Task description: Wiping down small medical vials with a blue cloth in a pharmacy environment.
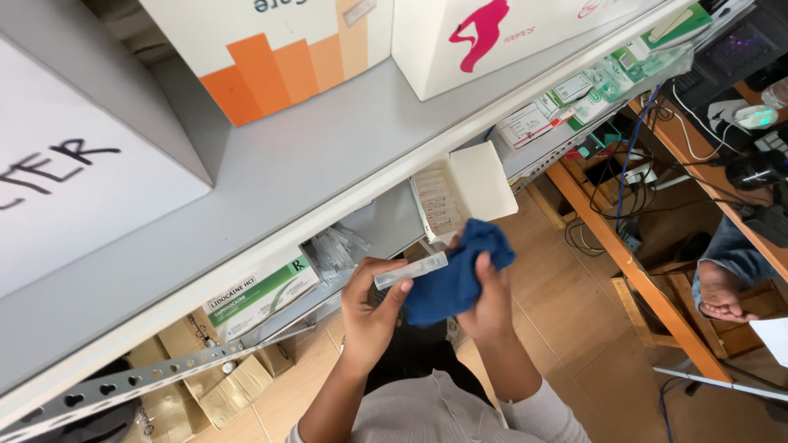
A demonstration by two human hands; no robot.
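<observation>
My left hand (371, 310) grips a narrow clear plastic packet (410, 270) by its left end, holding it level in front of the shelf. My right hand (491, 302) clutches a bunched dark blue cloth (456, 275) and presses it against the packet's right end. Both hands are raised close together, just below the edge of a grey metal shelf (271, 164). An open white carton (464, 190) with its flap up stands on the lower shelf right above the cloth.
Large white boxes (271, 49) sit on the grey shelf. Small green-and-white medicine boxes (258, 295) and clear packets fill the lower shelf. Cardboard boxes (217, 373) lie on the tiled floor. At right stands a wooden desk (632, 262) with cables, and another person's bare foot (722, 291).
</observation>
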